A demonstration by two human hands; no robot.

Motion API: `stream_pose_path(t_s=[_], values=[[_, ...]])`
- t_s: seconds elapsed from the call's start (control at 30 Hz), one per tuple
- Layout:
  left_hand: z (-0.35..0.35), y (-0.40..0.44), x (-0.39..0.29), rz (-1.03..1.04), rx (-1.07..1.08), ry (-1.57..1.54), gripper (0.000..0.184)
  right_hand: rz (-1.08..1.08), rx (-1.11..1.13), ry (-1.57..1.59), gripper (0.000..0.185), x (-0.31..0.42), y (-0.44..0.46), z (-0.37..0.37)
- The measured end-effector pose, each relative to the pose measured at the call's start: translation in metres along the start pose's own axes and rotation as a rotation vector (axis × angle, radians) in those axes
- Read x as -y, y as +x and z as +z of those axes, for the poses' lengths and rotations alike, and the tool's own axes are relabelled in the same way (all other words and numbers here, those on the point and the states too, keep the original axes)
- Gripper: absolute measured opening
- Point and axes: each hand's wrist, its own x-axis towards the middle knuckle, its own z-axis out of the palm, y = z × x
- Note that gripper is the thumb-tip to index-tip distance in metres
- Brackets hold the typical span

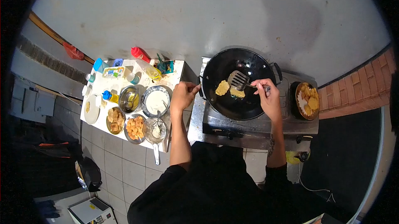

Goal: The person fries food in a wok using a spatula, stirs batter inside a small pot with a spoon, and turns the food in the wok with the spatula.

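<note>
A black wok sits on the stove, with two yellow battered pieces in its lower middle. My left hand is closed, its fingertips pinched at the wok's left loop handle. Wrapped round the handle of a slotted spatula is my right hand, over the wok's right side. The spatula's head lies against the right-hand fritter and partly covers it. Just left of it, the other fritter lies apart on the wok's surface.
Right of the wok, a bowl holds fried pieces on the metal stove. On the white table at left stand a bowl of white batter, a bowl of orange chunks, a saucepan and bottles. The wall rises behind.
</note>
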Motion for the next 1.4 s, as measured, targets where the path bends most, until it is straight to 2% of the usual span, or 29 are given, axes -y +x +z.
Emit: stream_pose_path(t_s=[0.53,0.63,0.8,0.97,1.03,1.13,1.2,1.4], values=[[0.003,0.0,0.003,-0.018,-0.006,0.0,0.034,-0.078,0.037,0.087,0.004,0.056,-0.021,0.005],[0.002,0.0,0.005,0.005,0.01,0.014,0.035,-0.07,0.032,-0.081,0.006,0.055,-0.025,0.0],[-0.003,-0.001,0.0,-0.053,0.016,0.013,0.034,0.011,-0.063,-0.316,0.01,0.04,-0.034,-0.002],[-0.002,-0.002,0.011,-0.016,-0.031,-0.039,0.033,0.104,-0.095,-0.258,0.012,0.028,-0.038,0.008],[-0.001,-0.003,0.013,0.019,-0.101,-0.156,0.033,0.113,-0.111,-0.235,0.012,0.024,-0.04,0.012],[-0.004,-0.004,0.013,0.0,-0.123,-0.075,0.032,0.15,-0.106,-0.182,0.012,0.024,-0.038,0.018],[-0.002,-0.004,0.015,-0.003,-0.123,-0.085,0.032,0.068,-0.108,-0.296,0.011,0.022,-0.036,0.02],[-0.006,-0.005,0.009,-0.089,-0.045,-0.053,0.029,-0.066,-0.175,-0.269,0.009,0.0,-0.031,0.036]])
